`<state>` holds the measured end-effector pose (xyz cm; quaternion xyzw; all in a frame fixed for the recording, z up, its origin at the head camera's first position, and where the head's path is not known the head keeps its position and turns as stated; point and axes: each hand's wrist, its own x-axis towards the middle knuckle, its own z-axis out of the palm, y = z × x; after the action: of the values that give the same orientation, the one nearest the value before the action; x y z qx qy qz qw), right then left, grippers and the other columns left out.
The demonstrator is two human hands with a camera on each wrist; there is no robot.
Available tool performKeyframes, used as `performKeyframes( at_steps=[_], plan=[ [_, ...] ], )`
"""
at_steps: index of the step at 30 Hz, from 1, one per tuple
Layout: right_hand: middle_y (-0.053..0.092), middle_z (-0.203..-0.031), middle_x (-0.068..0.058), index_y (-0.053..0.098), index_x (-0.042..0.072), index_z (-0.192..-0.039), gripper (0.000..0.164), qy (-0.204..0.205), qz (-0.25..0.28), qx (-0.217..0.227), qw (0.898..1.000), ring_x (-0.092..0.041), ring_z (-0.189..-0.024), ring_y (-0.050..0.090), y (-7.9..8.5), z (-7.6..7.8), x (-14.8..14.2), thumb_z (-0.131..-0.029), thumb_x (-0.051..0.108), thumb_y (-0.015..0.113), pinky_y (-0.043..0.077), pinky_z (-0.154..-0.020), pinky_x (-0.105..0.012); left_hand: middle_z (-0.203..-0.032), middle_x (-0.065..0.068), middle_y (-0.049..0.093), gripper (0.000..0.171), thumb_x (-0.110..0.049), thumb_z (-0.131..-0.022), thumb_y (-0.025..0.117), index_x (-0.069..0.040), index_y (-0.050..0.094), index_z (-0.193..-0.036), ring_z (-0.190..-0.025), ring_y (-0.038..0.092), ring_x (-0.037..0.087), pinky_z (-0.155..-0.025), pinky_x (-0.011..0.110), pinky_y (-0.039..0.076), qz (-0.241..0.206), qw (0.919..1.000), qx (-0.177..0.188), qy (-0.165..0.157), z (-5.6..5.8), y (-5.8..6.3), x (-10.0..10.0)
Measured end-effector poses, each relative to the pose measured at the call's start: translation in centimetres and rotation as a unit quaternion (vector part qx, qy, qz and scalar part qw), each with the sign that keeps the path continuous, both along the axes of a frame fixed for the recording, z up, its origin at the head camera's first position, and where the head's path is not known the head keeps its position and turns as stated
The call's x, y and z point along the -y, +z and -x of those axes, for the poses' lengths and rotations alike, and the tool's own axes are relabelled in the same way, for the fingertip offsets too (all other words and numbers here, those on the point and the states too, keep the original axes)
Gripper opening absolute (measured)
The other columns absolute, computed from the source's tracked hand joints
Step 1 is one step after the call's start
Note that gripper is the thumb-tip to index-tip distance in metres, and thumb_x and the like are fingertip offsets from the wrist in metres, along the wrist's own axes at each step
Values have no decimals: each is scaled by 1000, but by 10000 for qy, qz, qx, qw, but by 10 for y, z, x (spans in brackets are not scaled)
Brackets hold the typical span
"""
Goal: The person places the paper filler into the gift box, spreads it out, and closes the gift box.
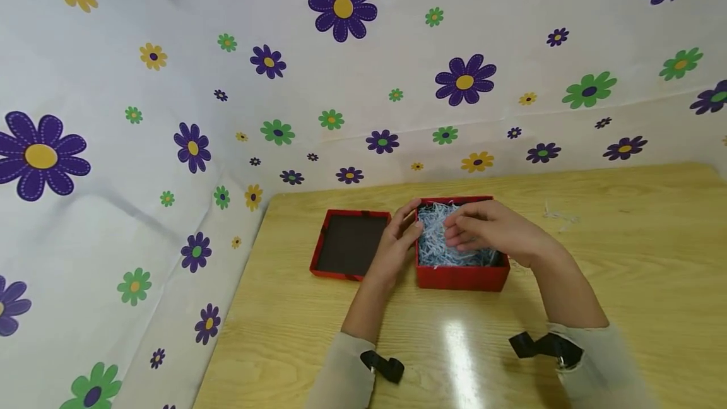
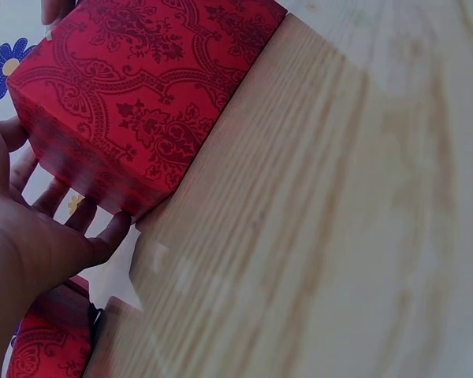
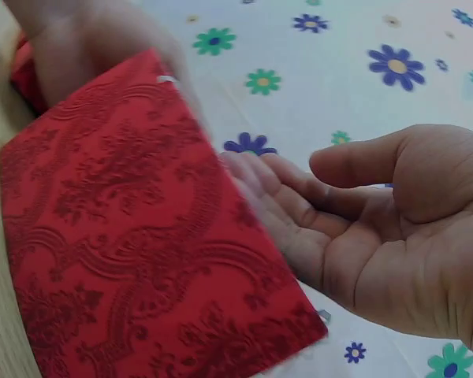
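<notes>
A red patterned box (image 1: 462, 278) stands on the table, filled with pale blue-white shredded paper (image 1: 434, 248). My left hand (image 1: 394, 243) grips its left side, thumb at the rim and the other fingers along the outer wall. In the left wrist view, those fingertips press against the end of the box (image 2: 142, 94). Over the paper hovers my right hand (image 1: 500, 229), fingers loosely bent, with nothing visible in them. The right wrist view shows this hand (image 3: 378, 228) palm up behind the box's near wall (image 3: 134, 228), which hides part of the fingertips.
Left of the box lies a shallow red lid (image 1: 349, 245), its black inside facing up. A few loose paper shreds (image 1: 561, 216) lie on the wooden table (image 1: 619, 270) to the right. A flower-printed sheet (image 1: 392, 49) rises behind the table and along its left side.
</notes>
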<state>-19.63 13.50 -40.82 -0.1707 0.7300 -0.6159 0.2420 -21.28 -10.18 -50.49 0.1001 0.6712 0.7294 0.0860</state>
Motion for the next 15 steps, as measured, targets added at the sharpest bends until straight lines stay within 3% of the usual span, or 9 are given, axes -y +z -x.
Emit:
performKeyframes(
  at_steps=[5,9,11,15],
  plan=[
    [63,-132,-34,51,-18,-139,37,-314,273,-36,9991,-36,-116,71,-3,3,-1,-112,8,48,58,-98,-39,-166,1,39,47,-29,-109,60,-34,53,-155,-154,34,27,-119,55,40,-45,10000,22,25,0,-1,2],
    [59,-137,-34,49,-17,-142,38,-205,203,-80,9996,-39,-122,68,-13,5,9,-110,4,50,56,-102,-41,-165,-2,40,46,-29,-109,59,-34,54,-154,-154,34,27,-120,53,39,-21,10000,22,21,1,-2,2],
    [58,-139,-34,49,-16,-142,38,-174,27,-18,9998,-41,-126,65,-19,6,17,-110,4,51,53,-105,-43,-165,-3,40,46,-28,-110,59,-33,54,-155,-154,34,27,-121,52,38,-7,10000,-16,16,1,-3,1],
    [57,-141,-31,53,-13,-143,42,-255,-887,-236,9955,-42,-128,59,-28,9,32,-108,9,54,51,-109,-51,-166,-4,38,46,-27,-111,57,-32,52,-156,-155,32,27,-121,53,37,3,10000,-81,-9,1,-2,1]
  ],
)
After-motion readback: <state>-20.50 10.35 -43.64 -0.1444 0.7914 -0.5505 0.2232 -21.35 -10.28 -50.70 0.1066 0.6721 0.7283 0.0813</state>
